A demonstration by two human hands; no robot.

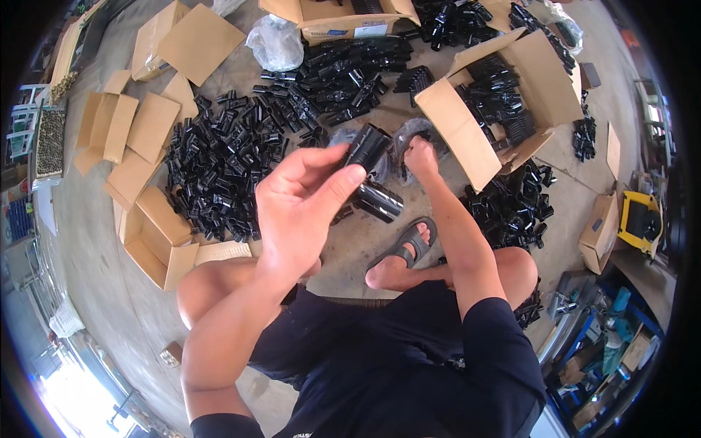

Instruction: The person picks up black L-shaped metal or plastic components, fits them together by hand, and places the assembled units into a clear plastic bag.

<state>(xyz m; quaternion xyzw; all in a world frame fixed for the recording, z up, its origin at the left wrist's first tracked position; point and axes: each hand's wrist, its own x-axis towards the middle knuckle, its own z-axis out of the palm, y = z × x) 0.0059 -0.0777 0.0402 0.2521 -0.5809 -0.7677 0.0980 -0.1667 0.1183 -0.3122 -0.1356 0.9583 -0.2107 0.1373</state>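
Note:
Held up before me in my left hand is a glossy black pipe joint, a short tube with a branch pointing down and right. Thumb and fingers pinch it, hiding part of its body. My right hand is curled closed, low over a clear plastic bag on the floor between the piles. What its fingers hold, if anything, is hidden. A big heap of loose black pipe joints lies to the left. To the right, an open cardboard box holds stacked black joints.
More black joints lie in rows at the back, near another open box. Flattened and open cartons stand on the left. A second heap is beside my right knee. My sandalled foot rests close by.

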